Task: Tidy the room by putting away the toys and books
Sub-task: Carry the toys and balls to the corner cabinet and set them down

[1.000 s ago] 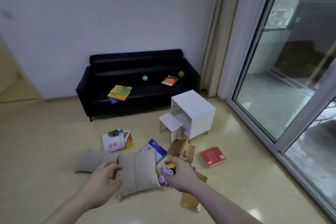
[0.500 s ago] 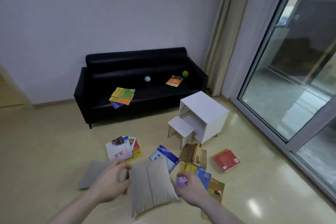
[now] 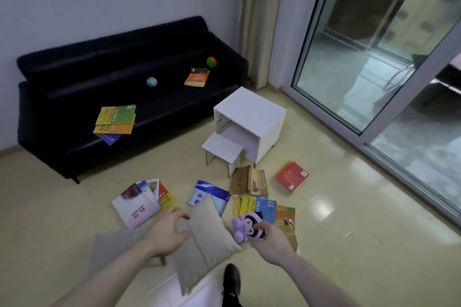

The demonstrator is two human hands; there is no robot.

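My right hand (image 3: 270, 240) grips a purple plush toy (image 3: 245, 227) just above the floor, over a yellow and blue book (image 3: 257, 207). My left hand (image 3: 167, 232) hovers with curled, parted fingers at the left edge of a beige cushion (image 3: 207, 237) and holds nothing. Several books lie on the floor: a white and pink one (image 3: 136, 208), a blue one (image 3: 212, 194), a brown one (image 3: 248, 180), a red one (image 3: 291, 176). On the black sofa (image 3: 74, 97) lie stacked green and orange books (image 3: 116, 119), an orange book (image 3: 197, 78), a pale blue ball (image 3: 151, 81) and a green-orange ball (image 3: 211, 62).
A white open cabinet (image 3: 252, 124) stands by the sofa with a small white stool (image 3: 222, 151) in front. A second grey cushion (image 3: 112, 247) lies under my left arm. My black shoe (image 3: 230, 281) shows at the bottom. Glass sliding doors (image 3: 374, 57) run along the right.
My right hand has lifted the purple plush and turned it so its face shows. My left hand has opened slightly beside the cushion. The view has tilted down and left.
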